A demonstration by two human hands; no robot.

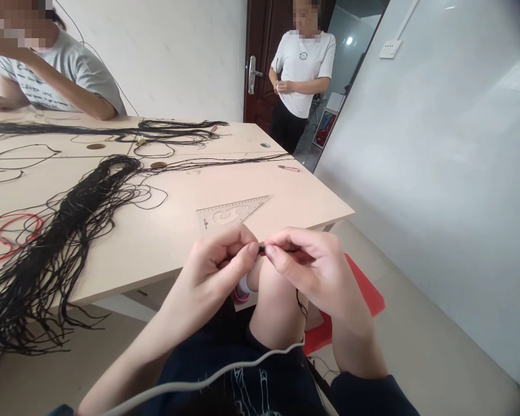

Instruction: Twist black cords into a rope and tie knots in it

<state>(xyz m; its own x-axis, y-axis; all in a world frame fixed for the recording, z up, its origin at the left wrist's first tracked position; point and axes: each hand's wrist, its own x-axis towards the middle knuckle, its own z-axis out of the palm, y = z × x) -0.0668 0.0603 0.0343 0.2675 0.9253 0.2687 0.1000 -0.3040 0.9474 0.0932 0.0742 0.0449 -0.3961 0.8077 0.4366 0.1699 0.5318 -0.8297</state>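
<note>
The left hand [212, 271] and right hand [312, 271] grip a thin black cord [281, 251] between their fingertips, just past the desk's [156, 254] near edge, above a bare knee [277, 306]. A flat plastic set square [231, 211] lies near that edge; a shaggy hank of black cords [56, 248] droops over it.

dark navy long-sleeved printed top [238, 375]

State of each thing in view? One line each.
Left hand, pinching
Right hand, pinching
Black cord, held between both hands
Black cord bundle, loose, sprawled
Red cord, loosely looped
Plastic set square, lying flat
Door, shut
Standing person, hands together at waist
</note>
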